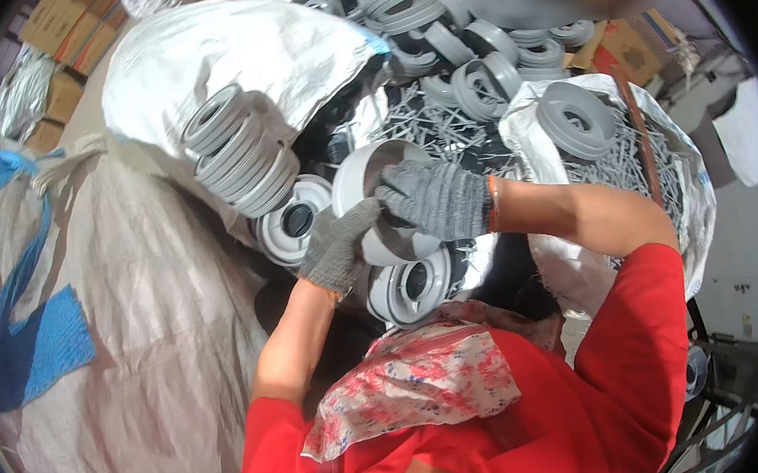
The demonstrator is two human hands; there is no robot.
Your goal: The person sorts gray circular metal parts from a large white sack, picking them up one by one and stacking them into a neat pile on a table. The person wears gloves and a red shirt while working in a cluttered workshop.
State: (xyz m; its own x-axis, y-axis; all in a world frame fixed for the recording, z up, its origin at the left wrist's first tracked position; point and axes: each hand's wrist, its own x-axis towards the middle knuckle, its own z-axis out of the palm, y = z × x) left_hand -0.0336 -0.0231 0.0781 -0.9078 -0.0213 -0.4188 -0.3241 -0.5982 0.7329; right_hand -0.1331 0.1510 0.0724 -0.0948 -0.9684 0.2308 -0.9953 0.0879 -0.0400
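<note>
A grey plastic ring-shaped part (348, 175) is held in front of my chest, tilted so its hollow side faces my right. My left hand (338, 248), in a grey knitted glove, grips its near left side with the thumb over the rim. Gloved too, my right hand (440, 197) reaches into the hollow; its fingertips are partly hidden there. Just left of the ring lies a round moulded part (275, 235) with a dark centre hole. Another such part (394, 296) sits below the ring, close to my lap.
Stacked grey rings (237, 158) stand at left beside a white woven sack (201, 56). Thin grey plastic scraps (433, 123) lie beyond my hands. An open sack (694, 209) at right holds more scraps and a ring (575, 121). A large sack (138, 271) fills the left side.
</note>
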